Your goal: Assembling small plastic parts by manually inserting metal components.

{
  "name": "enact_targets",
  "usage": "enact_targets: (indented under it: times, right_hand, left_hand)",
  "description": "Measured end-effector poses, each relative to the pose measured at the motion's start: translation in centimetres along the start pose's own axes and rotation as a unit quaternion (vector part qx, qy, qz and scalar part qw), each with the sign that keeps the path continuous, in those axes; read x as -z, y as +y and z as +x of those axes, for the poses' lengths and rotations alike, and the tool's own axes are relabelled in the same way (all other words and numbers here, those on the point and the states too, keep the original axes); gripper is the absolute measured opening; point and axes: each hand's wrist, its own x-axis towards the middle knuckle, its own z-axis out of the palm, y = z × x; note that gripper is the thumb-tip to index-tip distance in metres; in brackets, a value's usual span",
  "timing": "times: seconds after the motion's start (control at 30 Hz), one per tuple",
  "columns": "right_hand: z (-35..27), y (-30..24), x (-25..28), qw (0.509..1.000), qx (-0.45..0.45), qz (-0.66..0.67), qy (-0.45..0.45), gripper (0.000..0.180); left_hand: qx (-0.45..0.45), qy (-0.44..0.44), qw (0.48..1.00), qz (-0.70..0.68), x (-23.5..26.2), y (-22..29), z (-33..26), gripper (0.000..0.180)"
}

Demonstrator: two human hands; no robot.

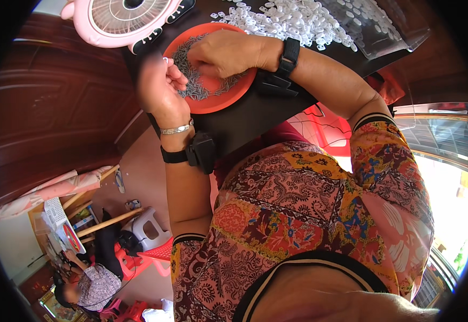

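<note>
An orange plate [228, 99] on a black table holds a heap of small grey metal pieces [191, 80]. My right hand [226, 53] rests over the plate with fingers curled into the grey pieces, pinching some. My left hand [156, 86] hovers at the plate's left rim, thumb and fingers pinched on a small white part. Behind the plate lies a pile of small white plastic parts [293, 21]. Both wrists wear black bands; the left also has a silver bracelet.
A pink desk fan [124, 19] stands at the table's far left. A clear plastic bag [376, 27] lies at the far right. A red plastic stool [325, 129] sits under the table. Another person [91, 284] sits at lower left near stools and sticks.
</note>
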Motion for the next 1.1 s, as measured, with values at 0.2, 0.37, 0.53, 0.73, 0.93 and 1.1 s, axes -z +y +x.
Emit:
enact_targets:
  times: [0.2,0.37,0.53,0.73,0.93,1.1]
  right_hand:
    - [0.1,0.5,1.0,0.997,-0.025,0.074,0.023,0.015]
    - [-0.2,-2.0,0.5,0.997,0.068,0.045,0.003,0.015]
    - [0.1,-1.3,-0.2,0.998,0.051,0.02,-0.019,0.016]
    - [-0.1,-0.2,0.2,1.0,-0.02,-0.008,-0.021,0.016]
    - [-0.3,0.1,0.5,0.998,-0.002,0.048,0.039,0.014]
    - [-0.3,-1.9,0.9,0.992,0.032,0.111,-0.054,0.013]
  left_hand:
    - [-0.002,0.011,1.0,-0.011,0.0,0.0,-0.1,0.013]
    - [-0.005,0.015,1.0,-0.014,0.0,0.2,-0.2,0.014]
    - [-0.01,0.005,1.0,-0.006,-0.2,0.3,-0.1,0.014]
    - [0.001,0.013,1.0,-0.005,-0.3,0.1,-0.2,0.014]
    - [-0.005,0.012,1.0,-0.025,-0.4,0.1,-0.4,0.009]
    - [-0.001,0.009,1.0,-0.008,-0.3,0.2,-0.4,0.014]
